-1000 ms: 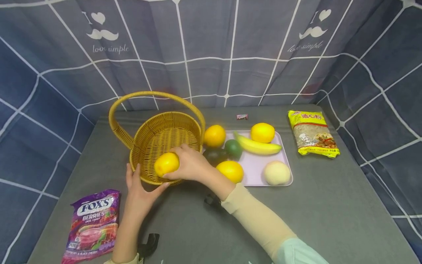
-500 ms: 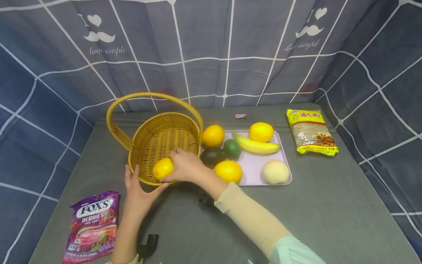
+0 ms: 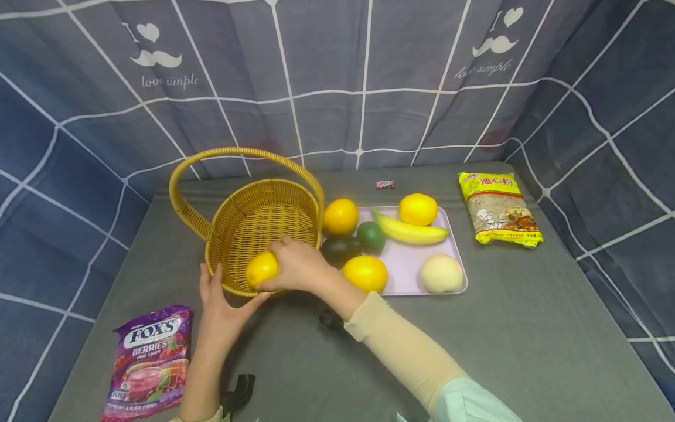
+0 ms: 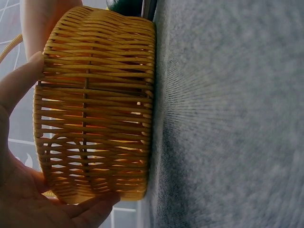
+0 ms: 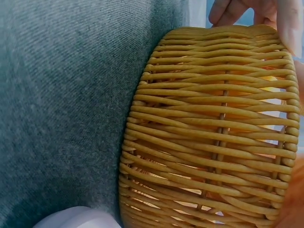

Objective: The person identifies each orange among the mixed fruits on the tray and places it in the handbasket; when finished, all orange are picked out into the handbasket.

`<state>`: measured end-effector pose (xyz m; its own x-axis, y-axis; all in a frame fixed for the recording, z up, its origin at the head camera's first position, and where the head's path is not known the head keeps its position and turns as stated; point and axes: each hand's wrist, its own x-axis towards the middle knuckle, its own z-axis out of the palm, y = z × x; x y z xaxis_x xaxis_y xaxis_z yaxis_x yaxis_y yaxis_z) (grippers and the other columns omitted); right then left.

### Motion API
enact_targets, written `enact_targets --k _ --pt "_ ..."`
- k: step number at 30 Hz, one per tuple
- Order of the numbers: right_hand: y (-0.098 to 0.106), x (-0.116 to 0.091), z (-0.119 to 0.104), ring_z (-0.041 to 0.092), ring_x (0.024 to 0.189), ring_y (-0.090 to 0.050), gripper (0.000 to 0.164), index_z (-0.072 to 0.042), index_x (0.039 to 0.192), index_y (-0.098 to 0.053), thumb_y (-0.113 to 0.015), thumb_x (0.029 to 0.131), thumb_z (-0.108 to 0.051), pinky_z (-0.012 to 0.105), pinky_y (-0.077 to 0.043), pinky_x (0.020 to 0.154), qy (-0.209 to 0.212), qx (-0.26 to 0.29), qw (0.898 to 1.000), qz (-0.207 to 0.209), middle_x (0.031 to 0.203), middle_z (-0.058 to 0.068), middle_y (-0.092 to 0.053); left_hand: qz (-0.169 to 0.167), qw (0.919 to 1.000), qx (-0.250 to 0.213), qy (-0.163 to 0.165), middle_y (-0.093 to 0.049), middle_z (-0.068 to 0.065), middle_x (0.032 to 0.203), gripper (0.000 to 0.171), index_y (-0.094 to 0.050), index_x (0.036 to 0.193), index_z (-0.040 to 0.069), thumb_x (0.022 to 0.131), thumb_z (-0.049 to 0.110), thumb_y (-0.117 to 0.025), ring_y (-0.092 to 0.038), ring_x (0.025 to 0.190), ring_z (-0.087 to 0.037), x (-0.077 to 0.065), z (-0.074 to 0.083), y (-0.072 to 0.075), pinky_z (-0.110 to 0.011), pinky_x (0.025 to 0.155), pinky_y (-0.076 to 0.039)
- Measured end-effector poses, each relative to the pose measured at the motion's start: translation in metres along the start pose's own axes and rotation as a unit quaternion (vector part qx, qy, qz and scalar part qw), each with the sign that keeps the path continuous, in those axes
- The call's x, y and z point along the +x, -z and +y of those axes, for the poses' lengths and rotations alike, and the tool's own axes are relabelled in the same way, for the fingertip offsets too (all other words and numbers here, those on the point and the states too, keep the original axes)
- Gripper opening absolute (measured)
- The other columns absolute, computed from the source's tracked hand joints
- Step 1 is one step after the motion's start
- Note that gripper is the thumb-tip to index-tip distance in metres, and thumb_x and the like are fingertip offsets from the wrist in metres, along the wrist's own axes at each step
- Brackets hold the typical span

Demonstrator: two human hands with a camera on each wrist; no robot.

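Note:
A woven wicker basket (image 3: 221, 234) with a tall arched handle stands on the grey tabletop. My right hand (image 3: 297, 266) reaches over its near rim and grips a yellow lemon (image 3: 262, 269) inside. At the near left side, my left hand (image 3: 224, 316) holds the basket, thumb on the rim and fingers spread along the wall. The left wrist view shows this left hand (image 4: 21, 190) against the woven side. Through the weave in the right wrist view, the fruit inside is only partly seen.
Right of the basket, a pale tray (image 3: 403, 275) bears a banana (image 3: 411, 228), a peach (image 3: 442, 274), lemons (image 3: 365, 274) and green fruits (image 3: 371, 237). An orange (image 3: 341, 217) lies close to the basket. A candy bag (image 3: 150, 363), a small wrapped candy (image 3: 385, 184) and a yellow food packet (image 3: 500, 208) lie around.
My right hand has moved slightly down and left within the basket with the lemon, then stays nearly still. The left hand keeps its place on the basket.

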<state>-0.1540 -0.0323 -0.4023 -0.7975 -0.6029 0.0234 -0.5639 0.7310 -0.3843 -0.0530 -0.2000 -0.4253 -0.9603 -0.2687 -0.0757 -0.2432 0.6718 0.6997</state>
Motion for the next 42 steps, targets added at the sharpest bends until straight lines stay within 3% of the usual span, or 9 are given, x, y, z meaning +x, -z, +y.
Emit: enact_targets --k 9,20,27,33,42 --pt "0.005 -0.006 0.005 0.018 0.109 -0.056 0.084 -0.015 0.137 -0.052 -0.071 0.072 -0.065 0.035 -0.05 0.09 0.001 0.033 0.998 0.045 0.127 0.003 -0.054 -0.003 1.0 -0.005 0.0 0.02 -0.008 0.158 0.113 -0.004 0.156 0.009 0.079 0.053 -0.074 -0.008 0.141 -0.049 -0.001 0.001 0.001 -0.071 0.101 -0.023" --pt "0.032 -0.031 0.016 0.019 0.134 -0.04 0.085 -0.021 0.148 -0.04 -0.069 0.079 -0.06 0.04 -0.036 0.108 0.015 0.088 0.991 0.103 0.145 0.001 -0.046 -0.007 1.0 0.0 0.006 0.021 -0.005 0.158 0.113 -0.003 0.156 0.011 0.079 0.054 -0.074 -0.008 0.141 -0.048 -0.001 0.0 0.001 -0.071 0.101 -0.023" --pt "0.042 -0.057 0.031 0.016 0.132 -0.04 0.081 -0.02 0.146 -0.043 -0.072 0.079 -0.055 0.039 -0.034 0.108 0.023 0.116 0.983 0.143 0.144 -0.002 -0.047 -0.007 0.9999 0.002 0.009 0.021 -0.005 0.158 0.113 -0.004 0.156 0.012 0.078 0.055 -0.074 -0.009 0.141 -0.048 -0.001 0.0 0.001 -0.071 0.101 -0.023" --pt "0.046 -0.082 0.055 0.013 0.126 -0.045 0.074 -0.022 0.14 -0.051 -0.079 0.076 -0.046 0.039 -0.039 0.105 -0.006 0.172 0.966 0.194 0.138 -0.006 -0.05 -0.011 0.9998 0.003 0.013 0.021 -0.002 0.158 0.114 -0.003 0.156 0.014 0.078 0.058 -0.072 -0.009 0.141 -0.047 -0.001 0.0 0.001 -0.069 0.102 -0.023" --pt "0.045 -0.117 0.099 0.024 0.116 -0.055 0.074 -0.021 0.138 -0.052 -0.082 0.074 -0.041 0.042 -0.048 0.094 -0.061 0.219 0.952 0.207 0.137 -0.001 -0.052 -0.013 0.9999 0.002 0.009 0.022 -0.002 0.158 0.114 -0.003 0.156 0.014 0.077 0.058 -0.073 -0.01 0.141 -0.047 0.0 0.0 0.002 -0.069 0.102 -0.024"
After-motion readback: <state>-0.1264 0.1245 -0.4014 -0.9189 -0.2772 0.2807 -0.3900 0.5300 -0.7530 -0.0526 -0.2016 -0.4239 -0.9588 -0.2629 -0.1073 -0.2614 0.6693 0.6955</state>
